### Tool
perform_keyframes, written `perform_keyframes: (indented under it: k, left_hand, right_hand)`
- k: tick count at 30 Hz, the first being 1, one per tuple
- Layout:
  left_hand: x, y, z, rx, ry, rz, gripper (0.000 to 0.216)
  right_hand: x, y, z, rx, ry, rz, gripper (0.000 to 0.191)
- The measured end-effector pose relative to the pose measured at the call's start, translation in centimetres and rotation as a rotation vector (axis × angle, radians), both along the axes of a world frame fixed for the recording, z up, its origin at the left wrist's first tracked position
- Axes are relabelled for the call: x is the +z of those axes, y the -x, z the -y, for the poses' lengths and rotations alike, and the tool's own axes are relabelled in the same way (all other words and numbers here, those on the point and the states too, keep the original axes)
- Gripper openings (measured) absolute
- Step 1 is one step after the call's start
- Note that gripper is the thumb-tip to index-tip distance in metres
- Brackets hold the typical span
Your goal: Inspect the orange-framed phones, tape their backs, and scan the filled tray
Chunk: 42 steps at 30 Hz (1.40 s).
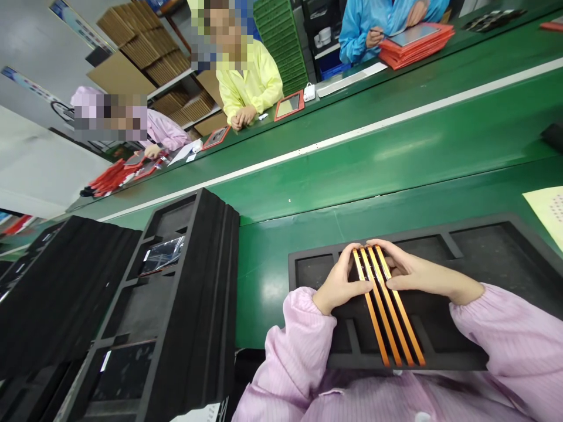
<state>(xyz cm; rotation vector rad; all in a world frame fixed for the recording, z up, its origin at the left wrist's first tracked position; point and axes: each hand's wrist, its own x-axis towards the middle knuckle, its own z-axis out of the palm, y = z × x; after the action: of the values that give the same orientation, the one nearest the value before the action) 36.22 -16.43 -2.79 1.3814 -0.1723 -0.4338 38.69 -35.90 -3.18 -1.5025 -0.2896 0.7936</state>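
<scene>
Several thin orange strips (387,305) lie side by side, stood on edge, on a black foam tray (484,252) in front of me. My left hand (341,284) presses against their left side, thumb and fingers closed on the bundle. From the right, my right hand (409,272) curls over the far ends with its thumb along the outer strip. Both sleeves are pink.
A tall stack of black foam trays (176,305) stands to my left, with more black foam (57,281) beyond it. A green conveyor belt (373,152) runs past. Three other people sit across it with red trays (416,41). A pale sheet (548,211) lies far right.
</scene>
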Motion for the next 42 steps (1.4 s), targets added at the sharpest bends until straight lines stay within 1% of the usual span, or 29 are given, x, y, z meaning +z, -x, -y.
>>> perform_keyframes:
  k: [1,3,6,11,15,17,18,19,20,21,22,23,24,26,27,29,30,31,32,33,34,35,36,37,38,39,40,41,42]
  left_hand:
    - [0.0,-0.1,-0.3,-0.049,0.013,0.011,0.076]
    - [-0.1,-0.2,-0.6,-0.1,0.014,0.022,0.08]
    - [-0.2,0.0,-0.7,-0.103,0.0,0.027,0.083]
    - [-0.4,0.4,0.2,0.03,-0.095,0.02,0.089]
    - [-0.1,0.6,1.0,0.092,-0.121,0.005,0.091]
    - [0.3,1.3,1.3,0.209,-0.174,0.0,0.091]
    - [0.5,1.9,1.5,0.292,-0.23,0.003,0.088]
    - [0.7,2.7,1.7,0.361,-0.304,0.004,0.08]
    - [0.9,3.7,1.9,0.395,-0.387,0.0,0.067]
    - [1.1,4.9,2.2,0.386,-0.467,-0.005,0.052]
    - [1.2,6.1,2.4,0.338,-0.537,-0.001,0.037]
    - [1.2,7.3,2.7,0.27,-0.589,0.019,0.028]
    - [1.2,8.4,2.9,0.21,-0.619,0.058,0.025]
    - [1.0,10.1,3.2,0.147,-0.627,0.16,0.031]
    - [0.9,10.6,3.3,0.124,-0.611,0.197,0.035]
    - [0.6,10.8,3.2,0.091,-0.547,0.215,0.038]
    - [0.5,10.6,3.1,0.116,-0.511,0.205,0.038]
    - [0.5,10.3,3.0,0.188,-0.473,0.186,0.04]
    - [0.5,9.9,3.0,0.301,-0.429,0.153,0.046]
    - [0.7,9.5,3.0,0.43,-0.363,0.11,0.057]
    - [1.0,9.1,3.0,0.54,-0.262,0.057,0.07]
    - [1.5,8.8,3.1,0.6,-0.123,-0.005,0.08]
    - [2.0,8.6,3.2,0.592,0.044,-0.079,0.085]
    - [2.6,8.6,3.3,0.527,0.219,-0.162,0.085]
    - [3.2,8.7,3.4,0.429,0.375,-0.246,0.08]
    - [3.8,9.0,3.4,0.332,0.494,-0.325,0.072]
    - [4.4,9.3,3.5,0.256,0.569,-0.393,0.062]
    - [4.9,9.8,3.5,0.215,0.608,-0.442,0.053]
    - [5.3,10.2,3.5,0.211,0.626,-0.468,0.047]
  right_hand:
    - [0.0,0.0,0.2,0.019,-0.016,-0.002,0.083]
    - [-0.1,0.0,0.6,0.064,-0.044,0.0,0.083]
    - [-0.1,-0.1,0.8,0.096,-0.036,0.041,0.08]
    - [0.2,-0.3,-0.2,0.056,0.038,0.094,0.078]
    - [0.5,-0.3,-0.7,0.005,0.116,0.118,0.08]
    - [0.8,0.0,-0.7,-0.035,0.165,0.13,0.086]
    - [1.0,0.2,-0.7,-0.062,0.198,0.136,0.089]
    - [1.2,0.6,-0.7,-0.093,0.239,0.142,0.092]
    - [1.5,1.1,-0.8,-0.126,0.285,0.147,0.093]
    - [1.8,1.6,-1.1,-0.16,0.333,0.154,0.094]
    - [2.2,2.2,-1.5,-0.193,0.392,0.17,0.096]
    - [2.5,2.8,-1.9,-0.225,0.463,0.197,0.098]
    - [2.8,3.3,-2.4,-0.256,0.527,0.227,0.1]
    - [3.1,4.0,-3.3,-0.306,0.596,0.273,0.101]
    - [3.1,4.0,-3.6,-0.323,0.594,0.283,0.099]
    - [2.8,3.7,-3.6,-0.342,0.518,0.274,0.092]
    - [2.6,3.4,-3.4,-0.349,0.47,0.266,0.089]
    - [2.5,3.2,-3.1,-0.358,0.426,0.258,0.087]
    - [2.3,3.0,-2.7,-0.369,0.378,0.247,0.086]
    - [2.3,3.0,-2.5,-0.378,0.325,0.233,0.085]
    - [2.3,3.1,-2.4,-0.385,0.273,0.221,0.084]
    - [2.4,3.6,-2.4,-0.386,0.224,0.213,0.084]
    - [2.6,4.2,-2.5,-0.391,0.166,0.211,0.084]
    - [2.8,5.0,-2.7,-0.399,0.101,0.215,0.084]
    - [2.9,6.0,-2.9,-0.411,0.035,0.226,0.082]
    - [3.1,6.9,-3.1,-0.427,-0.022,0.25,0.079]
    - [3.2,7.8,-3.1,-0.44,-0.055,0.287,0.075]
    - [3.3,8.5,-2.9,-0.444,-0.057,0.343,0.072]
    - [3.4,8.9,-2.5,-0.439,-0.019,0.423,0.07]
